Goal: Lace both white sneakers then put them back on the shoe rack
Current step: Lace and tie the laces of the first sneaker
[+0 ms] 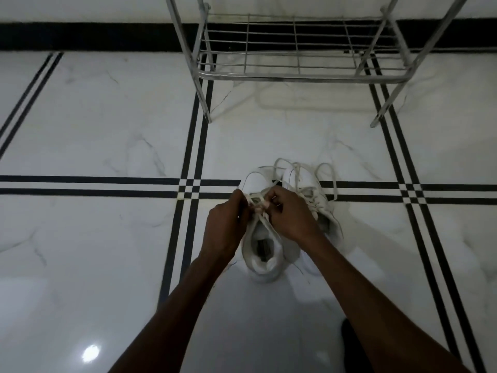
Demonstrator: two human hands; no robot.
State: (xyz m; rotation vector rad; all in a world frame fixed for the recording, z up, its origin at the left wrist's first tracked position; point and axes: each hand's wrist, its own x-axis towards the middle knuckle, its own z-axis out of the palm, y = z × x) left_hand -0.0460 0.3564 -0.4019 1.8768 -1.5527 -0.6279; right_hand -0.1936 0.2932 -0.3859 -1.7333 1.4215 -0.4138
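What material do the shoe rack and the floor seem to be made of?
Shoe rack: likely metal, chrome or steel finish; thin shiny silver tubes and wire shelf. Floor: probably polished marble or marble-look tile; glossy white, grey veins, black inlay lines, light reflection.

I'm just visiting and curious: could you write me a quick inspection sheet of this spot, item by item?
Surface: glossy white marble-look floor with black double stripes.
Job's things: two white lace-up sneakers side by side; left sneaker being laced, right sneaker with laces lying loose; silver wire shoe rack, visible shelf bare.
Clutter: nothing seen.
Grips: left hand and right hand each pinching lace over the left sneaker.
Cables: nothing seen.
Surroundings: white wall with black skirting.
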